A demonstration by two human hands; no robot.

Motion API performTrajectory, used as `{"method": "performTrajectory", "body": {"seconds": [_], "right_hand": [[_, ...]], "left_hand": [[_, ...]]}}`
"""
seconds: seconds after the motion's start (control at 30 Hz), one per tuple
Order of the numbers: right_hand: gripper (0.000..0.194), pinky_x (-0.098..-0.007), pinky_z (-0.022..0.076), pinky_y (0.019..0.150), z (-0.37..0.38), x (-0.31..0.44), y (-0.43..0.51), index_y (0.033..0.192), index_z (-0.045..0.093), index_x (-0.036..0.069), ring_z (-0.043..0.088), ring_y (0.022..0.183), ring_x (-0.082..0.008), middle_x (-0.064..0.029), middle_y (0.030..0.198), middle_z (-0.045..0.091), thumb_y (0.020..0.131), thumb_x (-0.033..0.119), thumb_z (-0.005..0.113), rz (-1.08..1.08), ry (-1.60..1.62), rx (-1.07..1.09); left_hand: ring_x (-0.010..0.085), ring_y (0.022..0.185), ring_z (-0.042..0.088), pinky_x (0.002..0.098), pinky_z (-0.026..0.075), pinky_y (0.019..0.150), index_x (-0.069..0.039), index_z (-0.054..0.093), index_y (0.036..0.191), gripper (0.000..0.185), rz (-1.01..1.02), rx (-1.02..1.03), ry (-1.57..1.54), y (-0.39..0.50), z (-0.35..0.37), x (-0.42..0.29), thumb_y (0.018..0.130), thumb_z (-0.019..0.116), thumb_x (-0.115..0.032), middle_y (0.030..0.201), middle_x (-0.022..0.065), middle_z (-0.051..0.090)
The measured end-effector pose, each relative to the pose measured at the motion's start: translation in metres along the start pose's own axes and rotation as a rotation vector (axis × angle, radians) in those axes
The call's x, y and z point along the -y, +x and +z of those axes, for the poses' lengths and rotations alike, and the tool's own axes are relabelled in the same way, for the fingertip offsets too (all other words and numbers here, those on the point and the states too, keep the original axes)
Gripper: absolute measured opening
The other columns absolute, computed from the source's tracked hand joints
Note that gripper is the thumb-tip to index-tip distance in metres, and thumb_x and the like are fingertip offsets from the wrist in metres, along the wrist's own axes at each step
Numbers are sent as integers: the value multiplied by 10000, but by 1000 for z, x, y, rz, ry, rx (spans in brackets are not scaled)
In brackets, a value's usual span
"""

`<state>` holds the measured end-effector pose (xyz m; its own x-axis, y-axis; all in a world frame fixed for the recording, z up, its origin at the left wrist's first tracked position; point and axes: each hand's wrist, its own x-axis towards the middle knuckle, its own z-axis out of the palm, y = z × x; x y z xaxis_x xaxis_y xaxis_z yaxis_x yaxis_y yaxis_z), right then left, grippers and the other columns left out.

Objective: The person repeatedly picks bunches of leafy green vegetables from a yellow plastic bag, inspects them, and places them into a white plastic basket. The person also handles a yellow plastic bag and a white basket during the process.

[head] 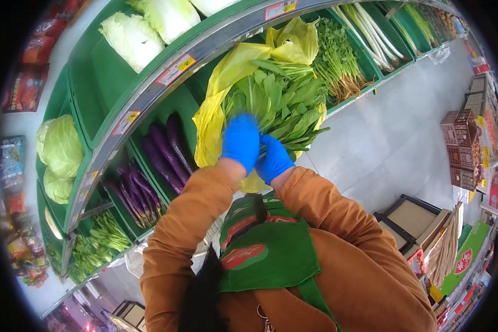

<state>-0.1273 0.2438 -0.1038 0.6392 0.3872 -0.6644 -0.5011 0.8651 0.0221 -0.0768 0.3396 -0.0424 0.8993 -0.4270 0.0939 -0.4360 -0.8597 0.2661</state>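
Loose leafy greens [274,95] with long flat leaves fill a yellow plastic bag [211,120], which lies open in the lower shelf row. My left hand [240,141], in a blue glove and blurred, is over the near edge of the leaves. Beside it my right hand [274,159], gloved in the same blue, has its fingers curled in toward the left one. The two hands almost meet at the stems. Whether either one grips a leaf or stem is hidden by the gloves and the blur.
Long purple eggplants [166,149] lie in the green bin to the left, and rooted cilantro [336,62] is to the right. A metal shelf rail [149,95] with price tags runs above, below napa cabbages [133,41]. Crates [460,145] stand across the aisle floor [369,153].
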Motion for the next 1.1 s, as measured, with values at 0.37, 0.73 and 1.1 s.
{"method": "performTrajectory", "body": {"seconds": [0.37,0.73,1.1], "right_hand": [[311,-417,447,895,6,-8,19,1006,609,48,585,917,-301,-137,996,649,809,288,617,-12,59,-41],[330,-394,442,915,21,-15,7,1104,574,45,576,979,-274,-125,1079,626,853,260,593,-103,42,-161],[370,-432,423,949,33,1,13,1160,569,58,567,1027,-308,-135,1164,600,873,291,572,-57,148,89]], "left_hand": [[411,1240,399,402,361,1025,194,165,1330,1307,-435,464,-88,18,-10,57,498,826,-567,1359,324,331],[414,1309,286,432,239,1092,128,23,1386,1399,-580,376,-143,17,8,62,472,834,-554,1424,319,216],[224,1049,577,348,444,905,17,545,1228,804,-483,754,-684,57,-33,78,684,743,-541,1162,150,607]]}}
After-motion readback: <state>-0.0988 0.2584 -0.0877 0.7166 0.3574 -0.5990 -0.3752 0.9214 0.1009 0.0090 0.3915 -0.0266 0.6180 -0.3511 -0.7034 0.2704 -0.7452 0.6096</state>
